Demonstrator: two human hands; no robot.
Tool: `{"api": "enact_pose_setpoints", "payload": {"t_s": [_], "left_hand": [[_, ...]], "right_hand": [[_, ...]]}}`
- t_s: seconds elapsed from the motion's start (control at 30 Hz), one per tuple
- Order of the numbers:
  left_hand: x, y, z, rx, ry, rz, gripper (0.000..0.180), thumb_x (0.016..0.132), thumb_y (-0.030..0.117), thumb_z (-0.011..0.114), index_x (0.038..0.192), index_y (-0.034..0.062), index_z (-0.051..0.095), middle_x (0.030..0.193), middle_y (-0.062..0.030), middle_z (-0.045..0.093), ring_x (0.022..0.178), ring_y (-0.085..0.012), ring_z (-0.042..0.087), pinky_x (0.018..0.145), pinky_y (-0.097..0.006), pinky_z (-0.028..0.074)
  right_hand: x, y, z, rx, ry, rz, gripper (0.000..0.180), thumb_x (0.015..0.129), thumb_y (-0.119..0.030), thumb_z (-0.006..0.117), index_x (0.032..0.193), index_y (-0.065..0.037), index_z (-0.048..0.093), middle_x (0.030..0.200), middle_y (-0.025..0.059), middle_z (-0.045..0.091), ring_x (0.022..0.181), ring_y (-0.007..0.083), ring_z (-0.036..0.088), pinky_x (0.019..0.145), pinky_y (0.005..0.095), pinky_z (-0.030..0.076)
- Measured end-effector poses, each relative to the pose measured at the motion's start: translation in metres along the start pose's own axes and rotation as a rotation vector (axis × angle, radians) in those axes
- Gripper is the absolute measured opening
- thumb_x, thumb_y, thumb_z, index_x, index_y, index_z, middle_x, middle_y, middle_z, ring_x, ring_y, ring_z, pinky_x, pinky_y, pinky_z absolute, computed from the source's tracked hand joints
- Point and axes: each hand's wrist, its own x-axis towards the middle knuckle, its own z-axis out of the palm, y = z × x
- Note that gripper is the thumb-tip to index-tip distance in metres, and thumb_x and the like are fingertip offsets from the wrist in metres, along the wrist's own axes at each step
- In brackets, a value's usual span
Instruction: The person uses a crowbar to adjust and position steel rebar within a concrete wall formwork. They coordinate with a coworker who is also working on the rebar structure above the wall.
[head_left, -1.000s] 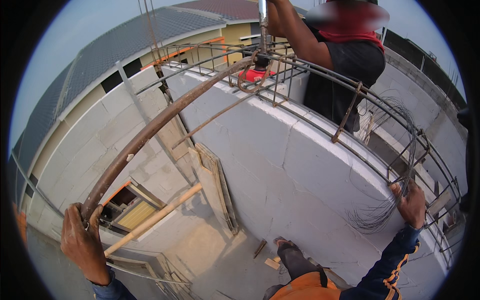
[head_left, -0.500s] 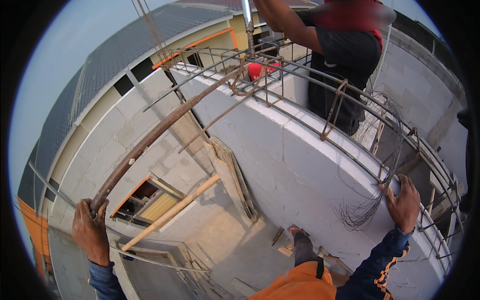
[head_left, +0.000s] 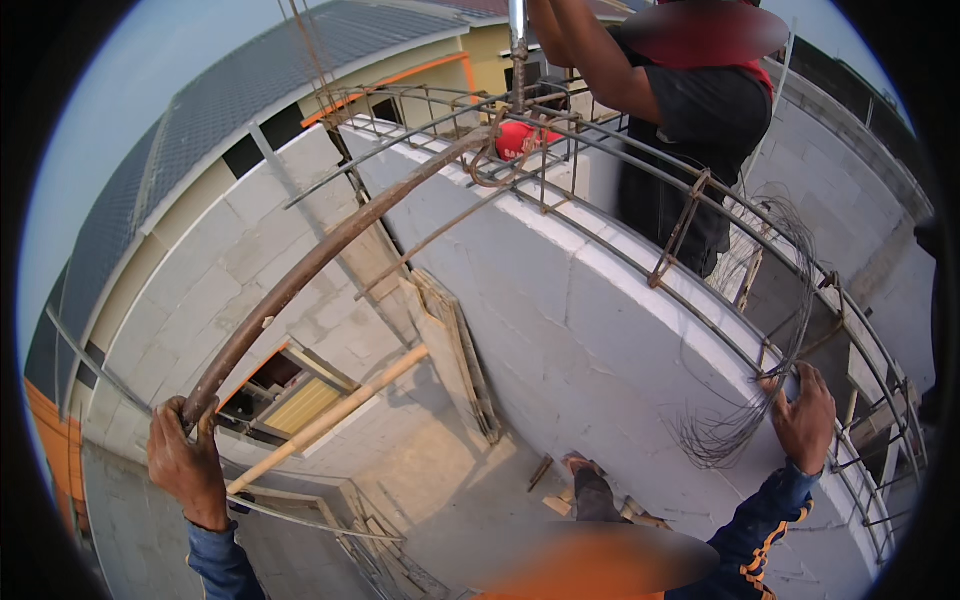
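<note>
My left hand (head_left: pixel 190 465) is closed around the near end of a long, brown, slightly curved metal pipe (head_left: pixel 310 265). Its far end reaches the steel reinforcing cage (head_left: pixel 690 225) on top of the wall, beside a bent rusty rod (head_left: pixel 490 170). At the right, my right hand (head_left: pixel 804 420) grips a reinforcing bar of the cage along the wall's top edge; its fingertips are partly hidden. Just left of that hand, a loose bundle of thin tie wire (head_left: pixel 725 430) hangs over the wall (head_left: pixel 600 330).
Across the cage, a co-worker in a dark shirt (head_left: pixel 700 120) raises both arms near an upright metal pipe (head_left: pixel 518 50). A red object (head_left: pixel 525 140) shows behind the bars. Below are leaning boards (head_left: pixel 450 350), a diagonal wooden pole (head_left: pixel 330 420) and a window opening (head_left: pixel 285 395).
The view has shifted slightly. My left hand still holds the pipe and my right hand stays at the cage. The co-worker's arms and the upright pipe appear a little farther right.
</note>
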Motion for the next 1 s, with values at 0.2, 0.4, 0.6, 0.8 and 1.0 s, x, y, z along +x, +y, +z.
{"api": "enact_pose_setpoints", "payload": {"t_s": [0.2,0.4,0.6,0.8,1.0], "left_hand": [[0.022,-0.023,-0.017,-0.119,-0.457,0.092,0.035,0.087,0.03,0.069,0.102,0.0012,0.055,0.077,-0.0191,0.061,0.074,-0.0382,0.058,0.061,-0.043,0.044],[0.069,-0.038,0.006,-0.182,-0.747,0.009,0.037,0.082,0.03,0.072,0.077,-0.0017,0.054,0.07,-0.0218,0.055,0.065,-0.0425,0.05,0.061,-0.046,0.039],[0.006,-0.029,0.067,-0.019,-0.097,-0.06,0.026,0.074,0.019,0.075,0.092,0.0039,0.065,0.076,-0.0173,0.061,0.079,-0.0386,0.059,0.069,-0.045,0.045],[-0.038,-0.052,0.121,-0.004,-0.014,-0.094,0.036,0.075,0.012,0.073,0.109,0.0074,0.064,0.095,-0.0156,0.068,0.084,-0.0364,0.065,0.069,-0.043,0.05],[-0.033,-0.074,0.151,-0.011,0.236,0.022,0.031,0.08,0.006,0.07,0.11,0.0054,0.064,0.101,-0.0145,0.069,0.091,-0.0344,0.067,0.076,-0.041,0.053]], "right_hand": [[0.0,-0.004,-0.005,-0.006,-0.026,0.015,0.058,0.087,-0.044,0.062,0.12,0.003,0.057,0.117,0.0231,0.061,0.109,0.0414,0.058,0.094,0.0462,0.044],[-0.001,-0.001,-0.003,-0.016,-0.033,0.031,0.06,0.087,-0.046,0.063,0.122,0.003,0.058,0.121,0.025,0.061,0.114,0.0416,0.056,0.098,0.0457,0.043],[0.0,0.001,-0.005,0.006,-0.081,0.089,0.073,0.084,-0.057,0.062,0.122,0.005,0.058,0.12,0.0265,0.061,0.114,0.0433,0.056,0.099,0.0463,0.042],[0.001,0.009,0.001,0.098,-0.031,0.042,0.083,0.084,-0.069,0.056,0.118,0.007,0.06,0.108,0.0272,0.065,0.106,0.0416,0.062,0.093,0.0455,0.046],[-0.001,0.025,0.009,0.165,0.033,0.095,0.09,0.079,-0.076,0.056,0.118,0.005,0.061,0.108,0.0244,0.065,0.103,0.0356,0.063,0.088,0.0445,0.047]]}}
